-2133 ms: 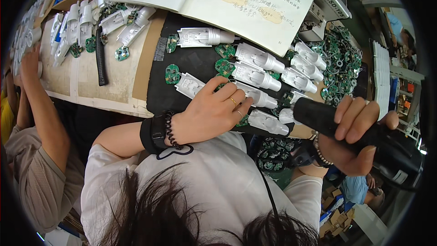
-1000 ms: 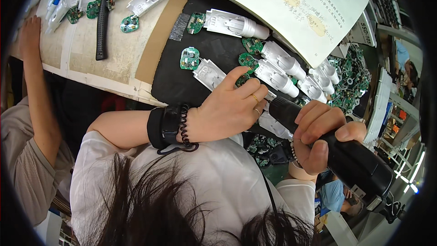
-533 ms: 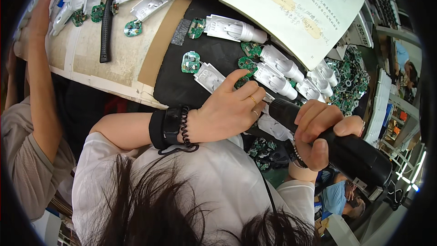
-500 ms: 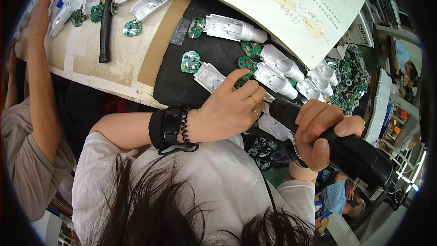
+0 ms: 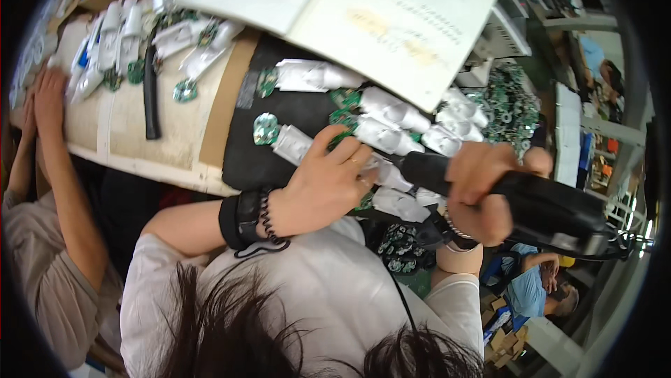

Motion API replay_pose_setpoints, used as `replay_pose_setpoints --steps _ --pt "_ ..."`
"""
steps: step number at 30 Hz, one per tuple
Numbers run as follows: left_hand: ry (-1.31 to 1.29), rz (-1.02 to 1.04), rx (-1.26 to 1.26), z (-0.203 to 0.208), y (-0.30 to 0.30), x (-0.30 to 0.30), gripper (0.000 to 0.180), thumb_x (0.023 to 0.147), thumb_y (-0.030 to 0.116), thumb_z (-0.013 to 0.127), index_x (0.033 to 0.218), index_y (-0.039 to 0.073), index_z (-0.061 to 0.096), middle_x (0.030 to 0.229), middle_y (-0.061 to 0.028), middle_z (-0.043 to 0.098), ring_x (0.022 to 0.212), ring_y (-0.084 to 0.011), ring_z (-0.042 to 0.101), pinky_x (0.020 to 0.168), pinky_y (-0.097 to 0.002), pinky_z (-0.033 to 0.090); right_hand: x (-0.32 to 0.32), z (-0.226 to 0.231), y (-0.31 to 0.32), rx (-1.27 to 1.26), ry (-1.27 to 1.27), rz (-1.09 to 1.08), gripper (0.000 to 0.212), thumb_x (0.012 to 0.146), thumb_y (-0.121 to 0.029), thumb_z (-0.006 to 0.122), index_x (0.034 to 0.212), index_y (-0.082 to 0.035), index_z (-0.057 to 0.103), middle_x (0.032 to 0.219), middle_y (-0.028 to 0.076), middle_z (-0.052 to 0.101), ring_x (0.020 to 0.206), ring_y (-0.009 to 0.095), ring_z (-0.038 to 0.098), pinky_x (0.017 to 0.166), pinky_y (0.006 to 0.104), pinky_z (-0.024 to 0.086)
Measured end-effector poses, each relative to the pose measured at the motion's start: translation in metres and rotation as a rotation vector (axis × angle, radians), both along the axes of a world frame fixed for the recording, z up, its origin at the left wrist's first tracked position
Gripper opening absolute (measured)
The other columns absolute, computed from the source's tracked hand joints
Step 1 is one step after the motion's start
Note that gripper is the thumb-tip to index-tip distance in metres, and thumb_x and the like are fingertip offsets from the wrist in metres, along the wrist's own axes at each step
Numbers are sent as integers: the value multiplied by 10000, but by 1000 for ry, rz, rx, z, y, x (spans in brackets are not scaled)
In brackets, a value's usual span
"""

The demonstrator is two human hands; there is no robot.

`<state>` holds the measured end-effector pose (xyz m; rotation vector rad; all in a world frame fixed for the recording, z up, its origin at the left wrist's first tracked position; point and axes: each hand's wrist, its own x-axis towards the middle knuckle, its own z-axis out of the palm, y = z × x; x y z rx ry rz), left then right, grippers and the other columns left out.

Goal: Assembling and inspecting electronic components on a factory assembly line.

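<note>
White moulded plastic housings (image 5: 393,176), tubular at one end and trough-shaped at the other: at least nine around the fingers, exact number obscured by overlap and blur. One black cylindrical power screwdriver (image 5: 552,210): the right hand (image 5: 482,186) has its fingers wrapped firmly round the body, and the narrow front end points at the housing beside the left fingertips. The left hand (image 5: 325,182) is bent over that housing and the one to its left; its fingertips are partly hidden, so whether they clamp or merely press cannot be told.

Green rounded circuit boards (image 5: 265,128): at least five near the left fingers, one lying beyond them to the left. One open paper book (image 5: 412,28), pages printed and handwritten, lies beyond the fingers of both hands. One slim black handle (image 5: 151,98) lies well to the left of the left fingers. A tangled heap of green boards and pale rings (image 5: 514,98) sits beyond the right fingers.

Surface beneath the left fingers: matt black mat (image 5: 300,107), edged in brown, on a stained beige tabletop (image 5: 133,123). Far left of the fingers, a co-worker's hands (image 5: 50,102) rest near more housings. Room, right of the fingers: a seated person in blue (image 5: 528,290) and cardboard pieces (image 5: 507,343).
</note>
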<state>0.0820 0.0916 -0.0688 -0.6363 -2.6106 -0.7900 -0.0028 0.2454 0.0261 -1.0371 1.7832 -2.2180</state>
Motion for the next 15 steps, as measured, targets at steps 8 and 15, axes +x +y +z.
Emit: replay_pose_setpoints --steps 8,15 --pt "-94 -108 94 27 -7 -9 169 706 159 648 839 55 648 865 -63 528 930 -220 495 970 -425 325 -112 34 29 -181 177 -454 251 810 -156 520 991 10 470 673 39 453 585 162 443 685 323 396" --pt "-88 -115 41 27 -11 -27 282 716 195 715 948 74 613 939 -49 531 934 -228 493 904 -393 360 -136 12 19 105 456 -578 240 794 -62 536 1008 15 460 659 65 495 586 169 477 647 321 434"
